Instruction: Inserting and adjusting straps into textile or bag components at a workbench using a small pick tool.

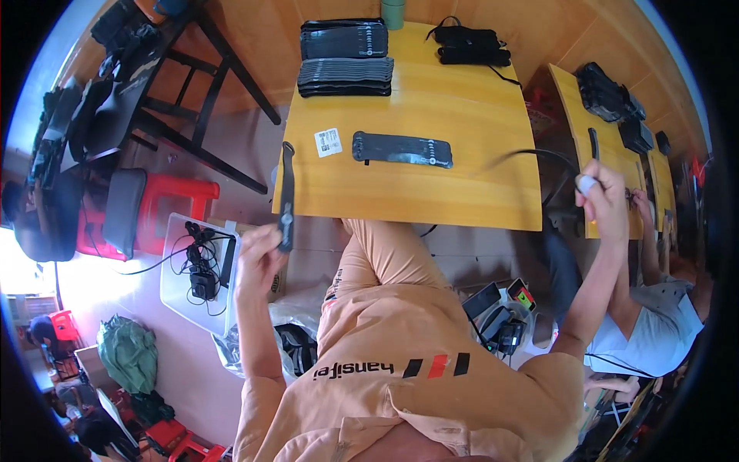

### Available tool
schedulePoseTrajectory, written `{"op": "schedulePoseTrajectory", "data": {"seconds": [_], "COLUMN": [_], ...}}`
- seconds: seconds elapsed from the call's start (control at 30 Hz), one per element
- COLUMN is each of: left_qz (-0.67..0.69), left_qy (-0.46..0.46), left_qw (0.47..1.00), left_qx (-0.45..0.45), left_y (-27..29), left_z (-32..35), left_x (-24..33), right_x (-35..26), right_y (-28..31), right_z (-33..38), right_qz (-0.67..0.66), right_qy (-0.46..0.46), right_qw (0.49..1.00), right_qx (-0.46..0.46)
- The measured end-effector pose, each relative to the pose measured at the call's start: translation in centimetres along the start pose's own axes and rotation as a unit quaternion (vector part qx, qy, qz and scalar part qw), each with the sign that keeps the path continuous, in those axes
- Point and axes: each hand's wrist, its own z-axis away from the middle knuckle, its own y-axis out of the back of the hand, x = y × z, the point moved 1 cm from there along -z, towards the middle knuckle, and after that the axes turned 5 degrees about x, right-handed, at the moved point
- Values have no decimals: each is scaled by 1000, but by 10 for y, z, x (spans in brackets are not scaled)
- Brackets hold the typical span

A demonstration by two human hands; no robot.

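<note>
My left hand (258,260) is closed on the lower end of a long, narrow black strap (287,185) with a small light round mark, held upright by the table's near left corner. My right hand (604,196), raised off the right edge, is closed on a thin black cord (550,152), which curves left over the table and blurs at its tip. Something white (586,184) covers or sits at the thumb. Between the hands, a flat dark package (404,149) with light print lies on the yellow table (462,192), next to a white label sheet (328,142).
Stacked dark packages (344,77) stand at the far left of the table, near a green bottle (392,14). Black pouches (473,46) lie far right. Left are a bin of cables (196,269) and a red stool (181,196). A co-worker (647,308) sits at right.
</note>
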Motion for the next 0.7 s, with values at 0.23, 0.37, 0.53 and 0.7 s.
{"op": "schedulePoseTrajectory", "data": {"seconds": [0.23, 0.37, 0.53, 0.7], "left_qz": [-140, -219, -223, -263], "left_qy": [95, 103, 93, 50], "left_qw": [984, 965, 968, 963], "left_qx": [54, 98, 70, 20], "left_y": [10, 13, 5, -13], "left_z": [-56, -58, -59, -54], "left_x": [-84, -97, -95, -73], "right_x": [6, 26, 24, 29], "right_y": [-33, -33, -41, -47], "right_z": [2, -5, -9, -8], "right_qz": [258, 145, 76, 49], "right_qy": [143, 140, 76, 86], "right_qw": [944, 964, 983, 986], "right_qx": [147, 176, 147, 137]}}
